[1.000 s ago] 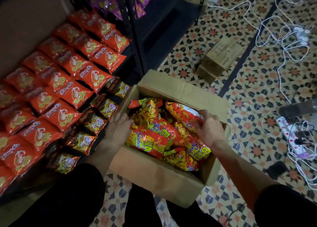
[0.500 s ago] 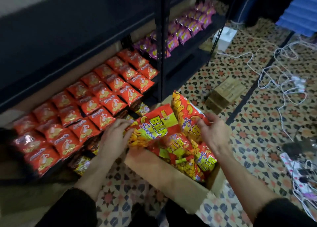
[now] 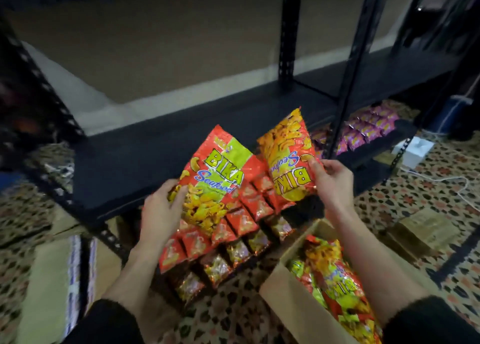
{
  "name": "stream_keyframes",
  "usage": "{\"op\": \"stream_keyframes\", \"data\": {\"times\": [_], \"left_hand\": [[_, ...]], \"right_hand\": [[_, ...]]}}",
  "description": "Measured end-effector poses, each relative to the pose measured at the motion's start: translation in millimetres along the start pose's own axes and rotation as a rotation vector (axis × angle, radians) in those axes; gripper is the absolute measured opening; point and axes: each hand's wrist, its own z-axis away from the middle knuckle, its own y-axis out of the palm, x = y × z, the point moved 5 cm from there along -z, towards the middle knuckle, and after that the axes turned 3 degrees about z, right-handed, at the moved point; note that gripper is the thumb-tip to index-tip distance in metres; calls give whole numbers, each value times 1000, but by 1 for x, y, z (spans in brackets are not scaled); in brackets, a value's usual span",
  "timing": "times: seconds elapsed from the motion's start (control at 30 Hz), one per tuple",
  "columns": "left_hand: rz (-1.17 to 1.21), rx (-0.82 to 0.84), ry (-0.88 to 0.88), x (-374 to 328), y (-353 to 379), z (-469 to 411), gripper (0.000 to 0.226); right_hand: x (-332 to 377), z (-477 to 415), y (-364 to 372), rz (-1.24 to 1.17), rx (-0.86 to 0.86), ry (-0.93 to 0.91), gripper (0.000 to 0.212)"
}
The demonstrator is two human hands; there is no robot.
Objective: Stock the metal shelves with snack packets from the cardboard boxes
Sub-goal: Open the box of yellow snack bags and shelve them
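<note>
patterned tile is spreading under the dark metal shelf (image 3: pixel 155 159) at 12 o'clock, and i am judging this mid-carry: both packets are hanging clear of the cardboard box (image 3: pixel 291 304) at 5 o'clock, not yet shelved. my left hand (image 3: pixel 159 211) is curling round the left packet (image 3: pixel 215 172) at its lower edge, logo upright, long axis running 6 to 12. my right hand (image 3: pixel 333 181) is pinching the right packet (image 3: pixel 285 154) by its side, same axis, logo inverted, so next i am needing to turn it and set both down.

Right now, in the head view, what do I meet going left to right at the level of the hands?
left hand → upright Bika packet it grips → upside-down Bika packet → right hand gripping that one → white box far right.
</note>
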Motion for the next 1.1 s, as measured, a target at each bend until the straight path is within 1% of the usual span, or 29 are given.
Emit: {"op": "stream_keyframes", "data": {"times": [0.07,0.17,0.27,0.33,0.5,0.63,0.77,0.83,0.9,0.97,1.0,1.07,1.1], "left_hand": [[31,-117,-32,13,-31,-2,28],[87,-257,-90,26,-67,-9,24],[99,-340,-132,34,-92,-22,24],[119,-376,-165,39,-102,-29,25],[125,-413,-211,53,-107,-48,23],[158,-503,-241,67,-105,-66,21],[200,-551,-255,77,-103,-82,24],[208,-578,-277,83,-100,-87,25],[248,-597,-291,85,-98,-89,23],[290,-614,-305,86,-97,-93,20],[307,-625,-312,88,-97,-97,20],[327,-643,-313,91,-98,-103,20],[328,-647,-314,93,-99,-106,20]], "right_hand": [[16,3,31,-88,61,10,14],[30,3,70,-203,132,63,21],[43,0,110,-324,222,115,11],[50,-1,135,-382,266,142,11],[51,-15,185,-428,382,254,18],[49,-33,228,-485,455,303,28],[35,-41,255,-490,519,357,28],[31,-47,267,-442,569,354,32],[33,-49,274,-326,595,329,32],[42,-48,278,-89,639,231,28],[48,-47,281,57,693,171,29],[58,-40,283,353,832,91,41],[63,-37,283,461,885,56,45]]}}
